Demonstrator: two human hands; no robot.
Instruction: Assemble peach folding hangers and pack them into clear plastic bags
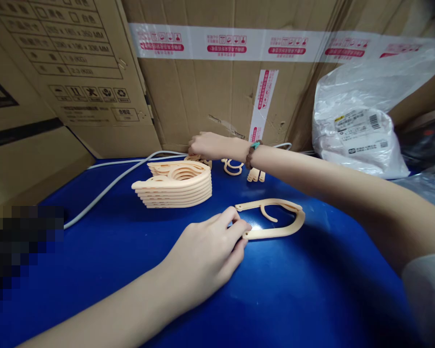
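My left hand (212, 246) pinches one end of a cream plastic folding hanger (275, 234), which is bent into a loop on the blue table. A curved hook piece (268, 214) juts into the loop. My right hand (212, 145) reaches across to the back of the table, its fingers curled down over small cream plastic pieces (197, 158); its fingertips are partly hidden. In front of it stands a neat stack of folded cream hangers (176, 186). More cream parts, a curved hook piece (232, 169) and several short strips (255, 175), lie beneath my right wrist.
Cardboard boxes (203, 92) wall off the back and left of the blue table (268, 290). A grey-white cable (110, 186) runs along the rear and left. At the back right sits a white plastic bag (358, 130) with a label.
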